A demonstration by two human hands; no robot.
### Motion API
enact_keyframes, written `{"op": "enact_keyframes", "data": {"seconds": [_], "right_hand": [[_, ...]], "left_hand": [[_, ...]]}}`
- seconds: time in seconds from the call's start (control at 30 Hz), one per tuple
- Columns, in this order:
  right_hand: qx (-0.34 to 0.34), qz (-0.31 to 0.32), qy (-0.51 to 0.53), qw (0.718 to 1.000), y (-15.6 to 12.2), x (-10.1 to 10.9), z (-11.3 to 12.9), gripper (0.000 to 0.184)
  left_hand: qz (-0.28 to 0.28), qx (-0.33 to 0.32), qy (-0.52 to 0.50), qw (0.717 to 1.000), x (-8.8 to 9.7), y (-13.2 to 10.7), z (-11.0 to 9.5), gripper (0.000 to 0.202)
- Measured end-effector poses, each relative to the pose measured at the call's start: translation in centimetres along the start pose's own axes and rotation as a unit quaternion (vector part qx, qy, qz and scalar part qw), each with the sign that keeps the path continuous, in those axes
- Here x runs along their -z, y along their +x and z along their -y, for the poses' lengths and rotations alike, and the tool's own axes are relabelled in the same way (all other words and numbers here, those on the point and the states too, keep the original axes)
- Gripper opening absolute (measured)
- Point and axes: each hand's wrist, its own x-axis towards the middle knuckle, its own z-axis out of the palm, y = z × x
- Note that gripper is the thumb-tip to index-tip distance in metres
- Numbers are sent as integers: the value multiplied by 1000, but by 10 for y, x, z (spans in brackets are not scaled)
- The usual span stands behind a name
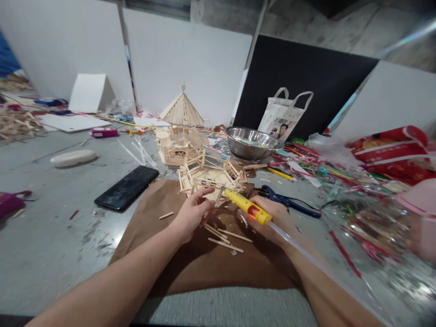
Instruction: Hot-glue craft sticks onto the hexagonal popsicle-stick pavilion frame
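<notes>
My right hand (272, 213) is wrapped around a yellow hot glue gun (247, 206), with a long clear glue stick (296, 243) trailing from its back end. The gun's nozzle points at the near side of a many-sided frame of thin wooden sticks (220, 175). Close to that same side is my left hand (192, 211), index finger and thumb apart; whether it touches the frame I cannot tell. Several loose wooden sticks (225, 245) lie below the hands on a brown cloth (163, 272). Behind the frame stands a stick-built pavilion (182, 109) with a pointed roof.
A black phone (126, 188) and a white oval case (73, 158) lie on the left. Dark blue pliers (293, 200) rest right of the cloth. Further back are a steel bowl (252, 143), a white bag (284, 116) and a red package (391, 154) amid scraps.
</notes>
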Motion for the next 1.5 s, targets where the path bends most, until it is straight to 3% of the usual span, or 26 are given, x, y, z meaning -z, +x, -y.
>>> {"op": "enact_keyframes", "data": {"seconds": [0.6,1.5], "right_hand": [[9,47,3,999,1,7,0,26],[-7,46,-7,999,1,7,0,27]], "left_hand": [[0,-6,-2,1000,1,0,1,48],[2,-6,-4,1000,0,0,-1,48]]}}
